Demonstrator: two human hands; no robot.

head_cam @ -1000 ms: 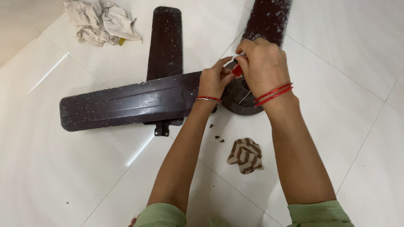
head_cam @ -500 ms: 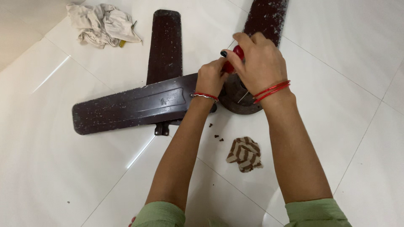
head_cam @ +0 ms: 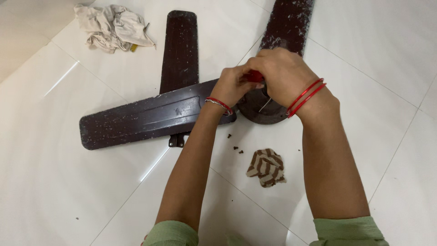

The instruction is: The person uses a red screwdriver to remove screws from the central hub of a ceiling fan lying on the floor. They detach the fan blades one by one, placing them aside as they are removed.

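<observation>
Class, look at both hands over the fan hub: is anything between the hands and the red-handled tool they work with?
Nothing visible. The right hand wraps the red-handled tool directly, the left hand touches it, above the fan hub.

Floor [head_cam: 68, 191] is glossy white tile, smooth, reflecting light; fan blades [head_cam: 136, 119] look dark brown painted metal, semi-matt, speckled with pale grime; hub [head_cam: 261, 114] same dark finish. Screwdriver handle [head_cam: 255, 76] is shiny red plastic; striped rag [head_cam: 266, 167] and crumpled pale cloth [head_cam: 111, 26] are soft matt fabric; bangles [head_cam: 306, 96] glossy red.
</observation>
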